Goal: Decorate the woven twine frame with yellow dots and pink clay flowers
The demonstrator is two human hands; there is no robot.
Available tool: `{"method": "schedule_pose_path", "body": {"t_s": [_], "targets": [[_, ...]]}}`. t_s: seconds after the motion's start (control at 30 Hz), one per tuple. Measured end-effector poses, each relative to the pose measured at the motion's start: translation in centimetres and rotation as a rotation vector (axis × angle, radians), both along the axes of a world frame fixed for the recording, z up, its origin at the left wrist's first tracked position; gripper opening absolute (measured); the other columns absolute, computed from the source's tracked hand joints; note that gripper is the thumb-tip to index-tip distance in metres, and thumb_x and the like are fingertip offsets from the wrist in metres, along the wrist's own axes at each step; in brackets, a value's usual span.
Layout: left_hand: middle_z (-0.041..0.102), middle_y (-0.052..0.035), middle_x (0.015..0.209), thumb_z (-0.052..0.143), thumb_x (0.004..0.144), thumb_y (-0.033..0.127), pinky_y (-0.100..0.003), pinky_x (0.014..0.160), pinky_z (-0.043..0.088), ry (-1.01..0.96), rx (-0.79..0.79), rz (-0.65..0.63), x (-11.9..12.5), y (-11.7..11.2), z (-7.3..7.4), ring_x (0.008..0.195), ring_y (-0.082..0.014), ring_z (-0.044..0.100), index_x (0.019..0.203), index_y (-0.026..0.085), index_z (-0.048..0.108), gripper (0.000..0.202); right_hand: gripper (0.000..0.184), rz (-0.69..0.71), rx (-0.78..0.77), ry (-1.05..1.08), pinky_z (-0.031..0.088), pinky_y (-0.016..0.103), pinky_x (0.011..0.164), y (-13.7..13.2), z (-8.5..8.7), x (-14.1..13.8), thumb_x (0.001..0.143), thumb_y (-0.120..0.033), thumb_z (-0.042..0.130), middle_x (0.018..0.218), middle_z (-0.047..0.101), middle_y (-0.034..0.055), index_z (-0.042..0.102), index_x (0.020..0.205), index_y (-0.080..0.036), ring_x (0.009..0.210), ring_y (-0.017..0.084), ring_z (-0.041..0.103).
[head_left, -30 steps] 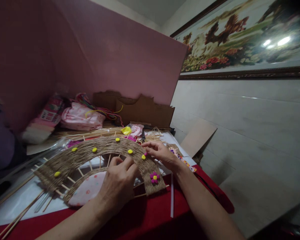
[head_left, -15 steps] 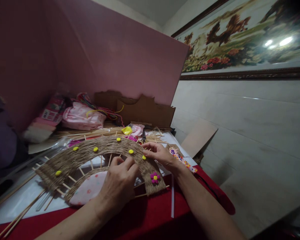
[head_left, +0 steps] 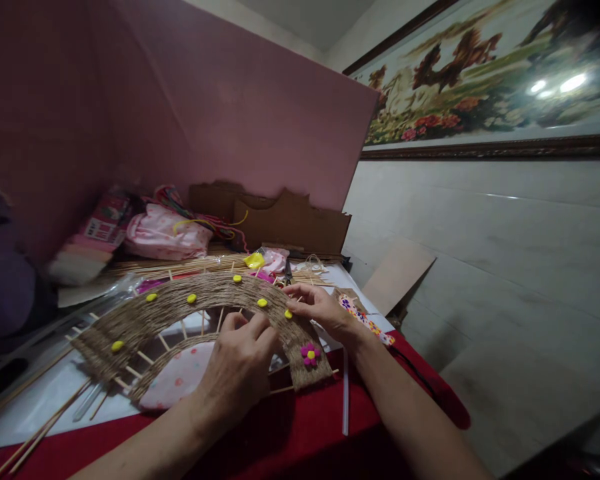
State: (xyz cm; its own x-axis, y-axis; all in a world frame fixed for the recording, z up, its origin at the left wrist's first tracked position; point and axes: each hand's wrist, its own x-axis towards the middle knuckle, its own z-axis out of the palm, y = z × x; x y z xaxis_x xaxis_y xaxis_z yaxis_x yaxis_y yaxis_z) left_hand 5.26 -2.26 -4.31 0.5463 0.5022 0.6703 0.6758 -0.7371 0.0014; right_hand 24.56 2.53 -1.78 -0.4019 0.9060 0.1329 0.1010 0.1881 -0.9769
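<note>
A fan-shaped piece of brown twine woven over thin sticks (head_left: 215,290) lies across the table in front of me. Yellow dots (head_left: 192,299) run along its band, and a purple flower with a yellow centre (head_left: 309,355) sits near its right end. Spotted pink-white fabric (head_left: 180,377) covers the inner half-round. My right hand (head_left: 320,308) grips the band's upper right edge, thumb beside a yellow dot (head_left: 289,314). My left hand (head_left: 245,357) is closed at the band's inner edge; its fingertips are hidden, so what it pinches cannot be seen.
Scissors (head_left: 287,270), a yellow lump (head_left: 254,261) and bundled sticks (head_left: 180,265) lie behind the fan. A pink fabric bundle (head_left: 167,233) is at back left, torn cardboard (head_left: 290,223) against the partition. A clear glue stick (head_left: 345,393) lies on the red cloth (head_left: 320,427).
</note>
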Motion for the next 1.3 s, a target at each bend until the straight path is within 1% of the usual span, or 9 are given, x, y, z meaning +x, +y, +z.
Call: {"method": "schedule_pose_path", "body": {"t_s": [0.27,0.37,0.5,0.7,0.83,0.93,1.13,1.2,1.3], "targets": [[0.061,-0.0027,0.074,0.049,0.087,0.021,-0.036,0.07,0.036,-0.149,0.087,-0.019,0.0,-0.1,0.8,0.071,-0.0169,0.053,0.079,0.017,0.059,0.014,0.043,-0.182,0.048,-0.021,0.037,0.02,0.051,0.4,-0.1,0.1,0.073,-0.05,0.063,0.082,0.057,0.0021,0.061,0.102,-0.019,0.07,0.012,0.052],[0.061,-0.0027,0.072,0.046,0.088,0.017,-0.031,0.065,0.039,-0.271,0.065,-0.088,-0.2,0.2,0.6,0.068,-0.0152,0.053,0.083,0.016,0.057,0.012,0.044,-0.24,0.107,-0.015,0.038,0.021,0.048,1.1,-0.7,0.1,0.071,-0.055,0.063,0.081,0.058,0.0027,0.061,0.096,-0.018,0.066,0.012,0.052],[0.062,-0.0038,0.08,0.045,0.086,0.01,-0.027,0.068,0.045,-0.463,-0.031,-0.177,-0.2,0.4,0.4,0.075,-0.0136,0.055,0.087,0.016,0.056,0.012,0.048,-0.29,0.187,-0.016,0.041,0.022,0.046,1.6,-1.0,0.1,0.072,-0.061,0.057,0.081,0.06,0.0041,0.061,0.09,-0.017,0.064,0.013,0.053],[0.06,0.0008,0.067,0.056,0.082,0.021,-0.023,0.057,0.043,-0.545,-0.189,-0.101,-0.4,0.7,1.0,0.061,-0.0115,0.055,0.075,0.017,0.06,0.009,0.06,-0.207,-0.001,0.073,0.036,0.021,0.045,1.4,-0.8,0.2,0.072,-0.07,0.047,0.071,0.06,0.0041,0.062,0.09,-0.015,0.055,0.011,0.052],[0.065,-0.0018,0.075,0.053,0.083,0.022,-0.024,0.061,0.045,-0.605,-0.241,-0.135,-0.6,1.5,1.8,0.068,-0.0129,0.059,0.082,0.018,0.065,0.013,0.063,-0.187,-0.069,0.087,0.03,0.02,0.045,1.3,-0.9,0.1,0.072,-0.072,0.047,0.063,0.058,0.0018,0.064,0.091,-0.014,0.05,0.009,0.046],[0.067,-0.0018,0.078,0.056,0.079,0.021,-0.024,0.063,0.046,-0.665,-0.35,-0.138,-0.3,2.0,2.6,0.071,-0.0134,0.06,0.084,0.018,0.066,0.012,0.062,-0.173,-0.081,0.094,0.027,0.019,0.045,1.2,-0.8,-0.1,0.072,-0.071,0.047,0.061,0.057,0.0006,0.066,0.09,-0.014,0.048,0.007,0.043],[0.066,-0.0001,0.068,0.059,0.076,0.026,-0.024,0.058,0.043,-0.52,-0.506,-0.07,0.5,3.5,4.3,0.062,-0.0129,0.058,0.078,0.018,0.068,0.012,0.062,-0.177,-0.075,0.108,0.021,0.02,0.044,1.0,-0.4,-0.4,0.073,-0.07,0.047,0.055,0.051,-0.0014,0.066,0.085,-0.012,0.045,0.006,0.037],[0.065,-0.0004,0.067,0.059,0.077,0.027,-0.025,0.059,0.042,-0.413,-0.445,-0.061,0.8,4.2,4.6,0.063,-0.0135,0.057,0.076,0.019,0.069,0.012,0.062,-0.178,-0.063,0.114,0.02,0.02,0.043,1.0,-0.4,-0.4,0.073,-0.07,0.047,0.053,0.048,-0.0027,0.066,0.084,-0.012,0.043,0.006,0.034],[0.063,-0.0002,0.07,0.061,0.074,0.016,-0.026,0.064,0.041,-0.316,-0.305,-0.071,1.1,5.2,5.0,0.068,-0.0141,0.056,0.073,0.02,0.069,0.009,0.063,-0.167,-0.056,0.129,0.018,0.021,0.043,1.0,-0.5,-0.4,0.074,-0.071,0.045,0.051,0.045,-0.0038,0.066,0.083,-0.012,0.043,0.006,0.031]]}}
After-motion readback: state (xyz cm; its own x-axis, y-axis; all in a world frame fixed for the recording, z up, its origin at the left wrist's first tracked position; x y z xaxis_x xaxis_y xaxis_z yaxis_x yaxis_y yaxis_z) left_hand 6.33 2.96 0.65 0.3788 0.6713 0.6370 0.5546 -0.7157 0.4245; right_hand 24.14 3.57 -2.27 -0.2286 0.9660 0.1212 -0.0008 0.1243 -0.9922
